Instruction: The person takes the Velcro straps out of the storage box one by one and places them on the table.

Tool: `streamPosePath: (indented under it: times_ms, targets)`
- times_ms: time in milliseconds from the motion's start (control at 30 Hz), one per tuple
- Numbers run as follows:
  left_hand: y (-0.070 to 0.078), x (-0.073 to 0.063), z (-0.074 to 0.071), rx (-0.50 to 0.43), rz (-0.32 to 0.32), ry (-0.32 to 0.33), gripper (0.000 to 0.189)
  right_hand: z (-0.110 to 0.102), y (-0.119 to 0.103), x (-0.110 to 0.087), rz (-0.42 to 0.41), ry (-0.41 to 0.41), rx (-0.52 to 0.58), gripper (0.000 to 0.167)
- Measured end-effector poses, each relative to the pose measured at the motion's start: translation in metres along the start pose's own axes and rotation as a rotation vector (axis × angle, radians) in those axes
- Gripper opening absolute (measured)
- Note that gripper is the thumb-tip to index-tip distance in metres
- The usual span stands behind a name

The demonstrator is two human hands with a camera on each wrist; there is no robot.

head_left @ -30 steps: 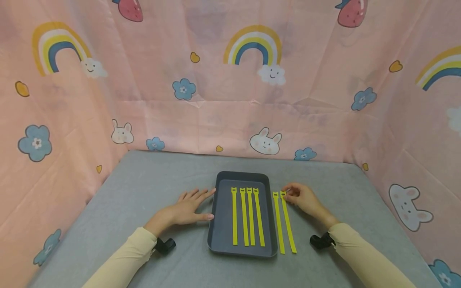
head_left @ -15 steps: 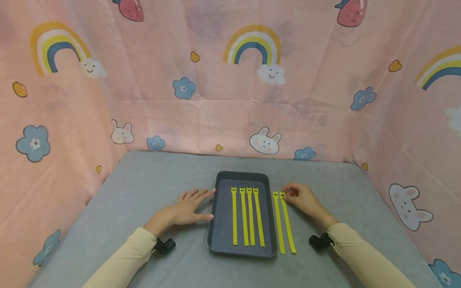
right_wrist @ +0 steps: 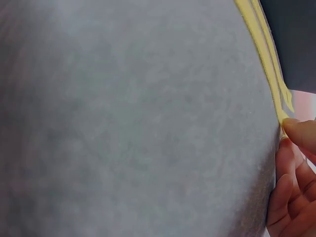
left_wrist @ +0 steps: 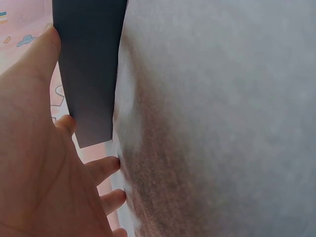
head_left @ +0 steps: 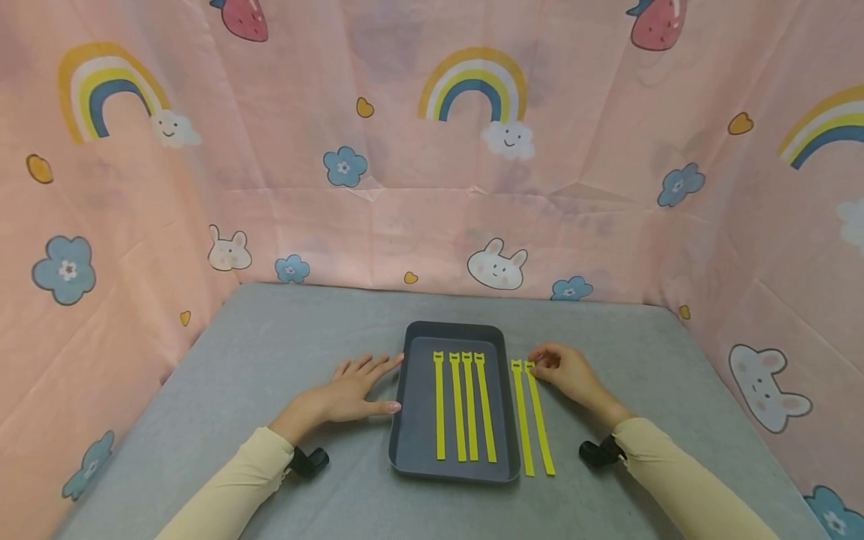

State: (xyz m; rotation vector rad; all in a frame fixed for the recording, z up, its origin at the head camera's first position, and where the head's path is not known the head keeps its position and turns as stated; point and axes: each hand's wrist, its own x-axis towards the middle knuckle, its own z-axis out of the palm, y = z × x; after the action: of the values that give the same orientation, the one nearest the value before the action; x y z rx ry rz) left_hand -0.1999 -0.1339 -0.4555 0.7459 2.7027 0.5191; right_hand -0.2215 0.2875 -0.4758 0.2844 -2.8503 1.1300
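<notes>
A dark grey tray (head_left: 418, 463) lies on the table with several yellow hook-and-loop cable ties (head_left: 440, 405) set lengthwise inside it. Along its right side, on the tabletop, are two more: an inner cable tie (head_left: 523, 420) and an outer cable tie (head_left: 541, 427). My right hand (head_left: 567, 373) pinches the slotted head end of the outer one between thumb and finger, as the right wrist view also shows. My left hand (head_left: 347, 394) is spread at the tray's left side, its thumb (left_wrist: 42, 52) and forefinger touching the outer wall.
A grey cloth-like surface covers the table (head_left: 304, 315). Pink printed curtain (head_left: 378, 232) hangs at the back and on both sides. A black wrist camera (head_left: 310, 461) sits at the left wrist, another black camera (head_left: 603, 452) at the right.
</notes>
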Motion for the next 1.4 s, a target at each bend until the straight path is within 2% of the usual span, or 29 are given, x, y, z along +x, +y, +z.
streamPosePath:
  times_ms: [400,667,833,1300,1400]
  targets:
    - [-0.002,0.000,-0.001,0.008,-0.007,-0.013,0.088,-0.010,-0.005,0.001,0.015,-0.011,0.037,0.020]
    - [-0.001,-0.001,-0.002,-0.003,-0.010,-0.016,0.089,-0.027,-0.021,0.006,0.012,0.039,-0.007,0.022]
    - [-0.002,0.000,-0.002,-0.005,0.000,-0.011,0.087,-0.032,-0.030,0.008,0.019,0.040,-0.030,0.024]
    - [0.002,-0.001,-0.003,0.000,-0.001,-0.010,0.085,-0.020,-0.054,0.013,0.012,0.028,-0.012,0.025]
    - [0.002,-0.002,-0.004,0.001,0.001,-0.014,0.086,-0.016,-0.061,0.014,0.001,0.020,0.021,0.027]
